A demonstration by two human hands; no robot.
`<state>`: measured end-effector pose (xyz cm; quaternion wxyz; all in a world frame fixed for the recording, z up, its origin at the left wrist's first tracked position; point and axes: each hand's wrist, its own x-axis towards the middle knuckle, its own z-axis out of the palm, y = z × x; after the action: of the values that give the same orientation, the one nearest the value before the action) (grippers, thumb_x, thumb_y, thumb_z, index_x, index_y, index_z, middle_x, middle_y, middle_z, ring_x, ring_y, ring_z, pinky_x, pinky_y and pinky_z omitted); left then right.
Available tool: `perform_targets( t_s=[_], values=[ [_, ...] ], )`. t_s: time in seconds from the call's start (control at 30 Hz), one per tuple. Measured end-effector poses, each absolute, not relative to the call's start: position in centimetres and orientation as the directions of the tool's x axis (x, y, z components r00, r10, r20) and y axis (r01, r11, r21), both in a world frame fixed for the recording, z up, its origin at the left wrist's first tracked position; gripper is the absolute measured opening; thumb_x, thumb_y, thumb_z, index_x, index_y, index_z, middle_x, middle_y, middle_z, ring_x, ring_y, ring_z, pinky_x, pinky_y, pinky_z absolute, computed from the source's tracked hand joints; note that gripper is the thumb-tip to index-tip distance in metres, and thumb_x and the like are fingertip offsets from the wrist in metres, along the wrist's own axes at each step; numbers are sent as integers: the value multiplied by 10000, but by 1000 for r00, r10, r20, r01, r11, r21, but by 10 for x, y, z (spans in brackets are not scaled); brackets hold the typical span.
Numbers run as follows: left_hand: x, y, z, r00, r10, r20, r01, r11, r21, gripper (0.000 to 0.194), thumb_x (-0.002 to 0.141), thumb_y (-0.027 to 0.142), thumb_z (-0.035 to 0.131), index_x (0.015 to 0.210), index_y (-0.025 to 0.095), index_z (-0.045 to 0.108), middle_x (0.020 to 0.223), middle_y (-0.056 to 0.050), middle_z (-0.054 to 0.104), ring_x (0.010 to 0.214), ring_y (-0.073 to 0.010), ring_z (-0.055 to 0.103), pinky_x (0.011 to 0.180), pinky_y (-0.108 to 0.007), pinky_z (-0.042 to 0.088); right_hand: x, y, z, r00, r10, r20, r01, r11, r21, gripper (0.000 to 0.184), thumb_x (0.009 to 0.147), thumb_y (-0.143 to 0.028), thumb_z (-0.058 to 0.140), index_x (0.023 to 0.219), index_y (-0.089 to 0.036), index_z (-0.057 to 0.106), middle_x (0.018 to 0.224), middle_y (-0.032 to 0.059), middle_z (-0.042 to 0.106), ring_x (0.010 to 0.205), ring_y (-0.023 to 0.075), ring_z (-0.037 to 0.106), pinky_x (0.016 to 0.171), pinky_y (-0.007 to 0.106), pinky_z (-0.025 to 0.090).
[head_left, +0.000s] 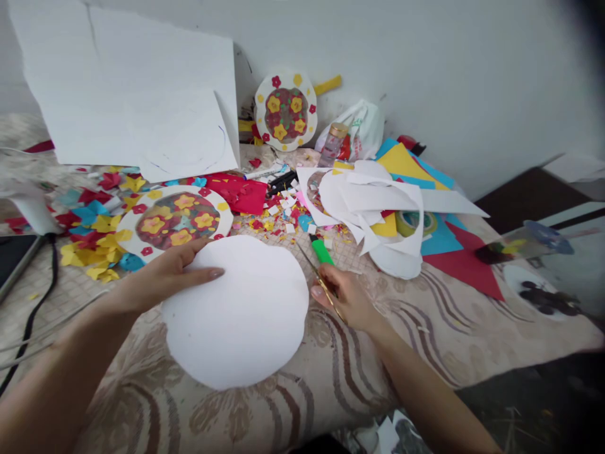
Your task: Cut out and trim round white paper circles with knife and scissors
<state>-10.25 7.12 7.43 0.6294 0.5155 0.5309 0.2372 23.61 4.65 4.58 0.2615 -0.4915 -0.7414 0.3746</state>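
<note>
A white paper cutout (236,315) with a wavy, scalloped edge is held up over the cloth-covered table. My left hand (182,274) grips its upper left edge, thumb on top and fingers beneath. Just right of the cutout, my right hand (345,296) is closed around a pair of scissors (309,261), whose blades point up and left, apart from the paper. Beside those blades a green marker (322,251) shows; whether the hand touches it I cannot tell. Behind the cutout lies a white scalloped frame (127,230) with yellow and red paper flowers.
Folded paper flowers (101,230) and scraps (283,221) litter the table. White offcuts (373,195), coloured sheets (466,258) and tape (416,222) lie right. A decorated round piece (286,110) and large white sheets (142,94) lean on the wall. A glue gun (33,205) stands left.
</note>
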Motion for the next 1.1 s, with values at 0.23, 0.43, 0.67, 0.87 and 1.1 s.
perform_targets(
  t_s=[0.23, 0.43, 0.67, 0.87, 1.1],
  values=[
    [-108, 75, 72, 330, 847, -417, 361, 295, 885, 743, 794, 492, 792, 1413, 183, 519, 1066, -95, 792, 764, -274, 770, 574, -310, 646, 236, 46, 55, -397, 918, -6, 730, 312, -607, 456, 877, -596, 579, 686, -208, 434, 547, -54, 420, 520, 105, 387, 538, 238, 204],
    [-110, 75, 70, 331, 863, -383, 410, 234, 882, 667, 804, 488, 780, 1376, 208, 580, 1128, -80, 777, 912, -298, 760, 662, -310, 651, 236, 46, 55, -422, 906, 24, 768, 372, -521, 468, 885, -603, 596, 682, -204, 461, 544, -45, 445, 523, 113, 409, 543, 233, 199],
    [-109, 75, 71, 327, 850, -412, 390, 276, 878, 697, 798, 488, 784, 1401, 223, 557, 1140, -76, 777, 893, -298, 768, 654, -327, 656, 239, 47, 51, -442, 894, 77, 789, 428, -441, 487, 922, -607, 576, 680, -191, 499, 538, -39, 518, 511, 109, 458, 541, 235, 207],
    [-109, 75, 71, 325, 840, -434, 381, 304, 873, 690, 792, 497, 783, 1390, 231, 565, 1104, -69, 788, 785, -262, 778, 619, -316, 655, 240, 47, 44, -452, 873, 184, 807, 488, -332, 472, 960, -582, 534, 717, -179, 573, 571, -2, 622, 511, 127, 541, 545, 247, 231],
    [-107, 74, 75, 320, 832, -453, 365, 333, 870, 696, 791, 478, 791, 1401, 230, 565, 1109, -90, 787, 744, -263, 773, 594, -298, 645, 240, 50, 44, -412, 897, 161, 796, 441, -414, 510, 961, -611, 496, 670, -195, 541, 550, -6, 586, 500, 124, 512, 535, 248, 238]
  ],
)
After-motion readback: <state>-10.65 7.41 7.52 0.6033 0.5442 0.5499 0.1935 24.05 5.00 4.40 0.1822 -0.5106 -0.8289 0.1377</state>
